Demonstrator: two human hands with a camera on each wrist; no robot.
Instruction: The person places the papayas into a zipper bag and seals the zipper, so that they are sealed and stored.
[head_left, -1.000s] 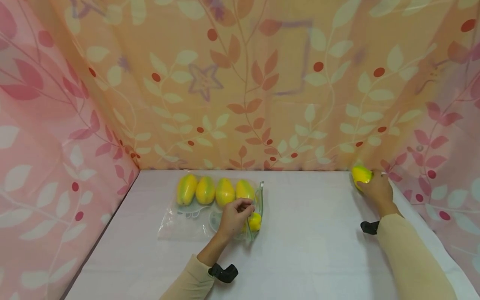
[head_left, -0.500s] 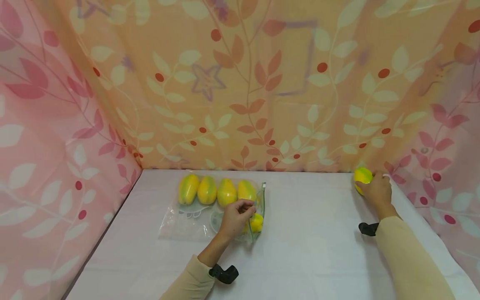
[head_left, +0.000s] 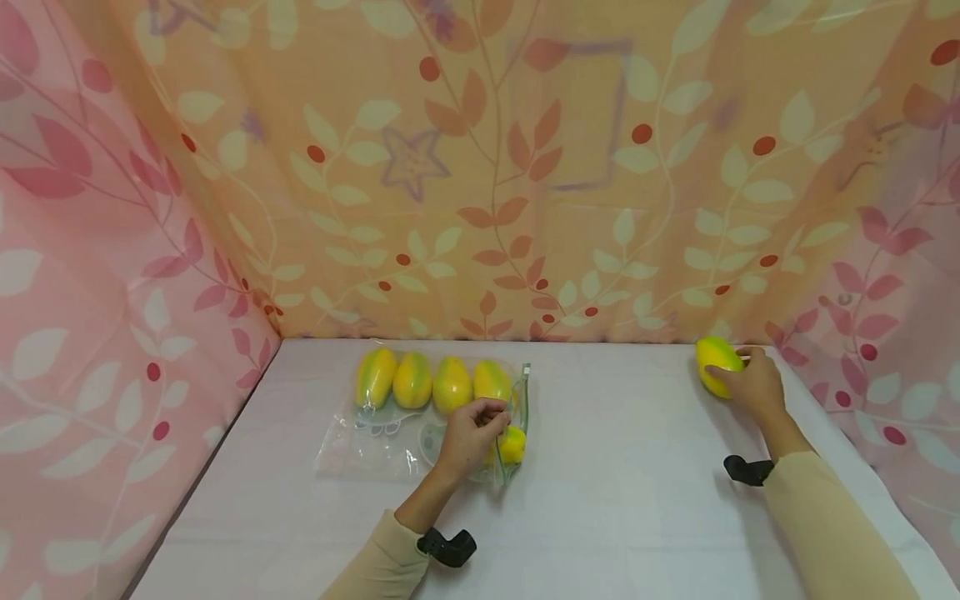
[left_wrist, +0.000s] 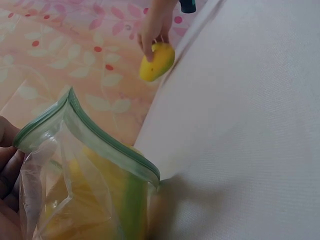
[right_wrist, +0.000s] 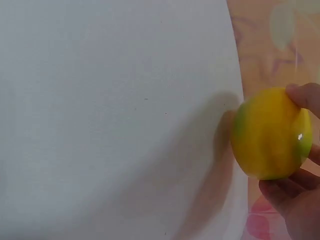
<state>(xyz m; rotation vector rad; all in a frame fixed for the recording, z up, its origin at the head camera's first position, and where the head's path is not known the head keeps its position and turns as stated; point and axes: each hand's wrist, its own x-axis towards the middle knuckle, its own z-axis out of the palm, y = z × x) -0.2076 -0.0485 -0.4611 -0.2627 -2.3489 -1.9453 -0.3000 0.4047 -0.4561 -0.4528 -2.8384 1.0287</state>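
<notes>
On the left of the table lies a clear zip bag [head_left: 360, 454] with a green zip edge, holding several yellow-green papayas [head_left: 452, 385]. My left hand [head_left: 468, 437] pinches the bag near its mouth, which stands spread apart in the left wrist view, the green zip strip [left_wrist: 112, 142] bent into a peak. Another papaya [right_wrist: 270, 135], smooth and shiny, is in my right hand [head_left: 756, 383] at the far right of the table. Thumb and fingers grip it from opposite sides in the right wrist view. Part of the bag and its contents is hidden behind my left hand.
A white cloth covers the table [head_left: 615, 467]. Behind it hangs an orange leaf-patterned curtain [head_left: 570, 250], with pink patterned cloth [head_left: 82, 333] at both sides. Black wrist cameras [head_left: 447, 547] sit on both forearms.
My right hand has brought its papaya slightly left and toward me, away from the back right corner, turning it a little. The left hand keeps its hold on the bag.
</notes>
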